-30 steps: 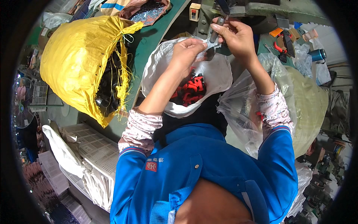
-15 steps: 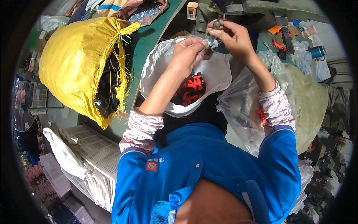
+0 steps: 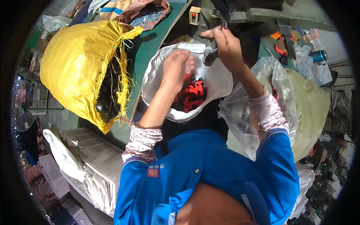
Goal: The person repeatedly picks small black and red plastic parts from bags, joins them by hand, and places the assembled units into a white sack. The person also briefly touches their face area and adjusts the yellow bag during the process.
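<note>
Left hand [image 3: 176, 69] drawn back over white sack [image 3: 220, 80].
Beside the right hand half a second ago, it is now held apart, fingers loosely spread, nothing seen in them; two-handed handling is thus interrupted. Right hand [image 3: 228, 47] is raised by the machine arm [image 3: 222, 10]; its grip cannot be told. Red-and-black parts [image 3: 193, 90] are heaped inside the sack.

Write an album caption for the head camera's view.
Left hand over a white sack of red parts, right hand near a dark machine, yellow sack to the left.
</note>
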Motion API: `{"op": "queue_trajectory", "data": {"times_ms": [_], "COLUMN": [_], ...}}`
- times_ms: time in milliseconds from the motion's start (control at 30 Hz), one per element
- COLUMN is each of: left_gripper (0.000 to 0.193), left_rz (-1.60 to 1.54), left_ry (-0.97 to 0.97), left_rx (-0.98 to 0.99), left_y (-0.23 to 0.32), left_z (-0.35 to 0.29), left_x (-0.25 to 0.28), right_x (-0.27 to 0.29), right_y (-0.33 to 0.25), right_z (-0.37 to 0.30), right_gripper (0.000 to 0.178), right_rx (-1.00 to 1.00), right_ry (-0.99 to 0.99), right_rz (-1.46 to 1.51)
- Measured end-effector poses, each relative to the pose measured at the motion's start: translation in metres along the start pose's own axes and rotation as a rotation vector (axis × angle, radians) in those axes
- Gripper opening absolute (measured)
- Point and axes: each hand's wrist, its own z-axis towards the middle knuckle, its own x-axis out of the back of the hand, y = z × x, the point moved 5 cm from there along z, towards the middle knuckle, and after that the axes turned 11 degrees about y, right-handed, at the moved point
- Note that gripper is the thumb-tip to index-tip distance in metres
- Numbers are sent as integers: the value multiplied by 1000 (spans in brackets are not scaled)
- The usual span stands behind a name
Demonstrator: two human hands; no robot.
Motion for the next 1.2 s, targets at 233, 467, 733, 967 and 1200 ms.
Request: {"op": "queue_trajectory", "data": {"times_ms": [233, 467, 733, 967, 1200], "left_gripper": [12, 12, 15, 15, 30], "left_rz": [-54, -116, -70, 704, 1847], "left_ry": [10, -82, -15, 333, 504], "left_rx": [46, 35, -132, -640, -1067], "left_y": [-11, 10, 31, 51, 139], "left_z": [-3, -5, -50, -91, -126], "left_x": [4, -6, 50, 175, 217], "right_x": [-6, -13, 0, -6, 16], "right_y": [-1, 1, 0, -6, 4], "right_z": [-11, -16, -19, -25, -46], "right_gripper": [19, 25, 33, 36, 40], "right_rx": [313, 235, 40, -106, -185], "right_ry": [156, 218, 174, 158, 233], "right_rz": [-110, -277, -251, -152, -130]}}
